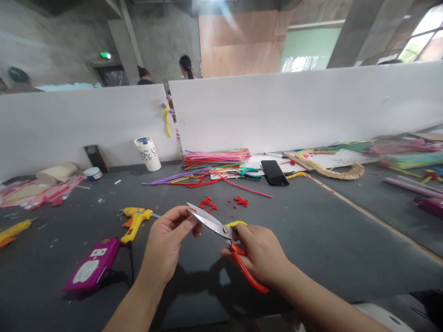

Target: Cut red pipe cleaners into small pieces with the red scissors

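Note:
My right hand is wrapped round a pair of scissors with red and yellow handles, its blades parted slightly and pointing left. The fingers of my left hand are pinched together at the blade tips. A short red piece of pipe cleaner shows there between blades and fingertips; most of it is hidden. Just beyond the blades, small red clippings lie on the dark table, with a second little heap to their right.
A bundle of coloured pipe cleaners lies at the back, beside pliers and a phone. To the left are a yellow glue gun, a purple power strip and a white paper roll. White partitions stand behind.

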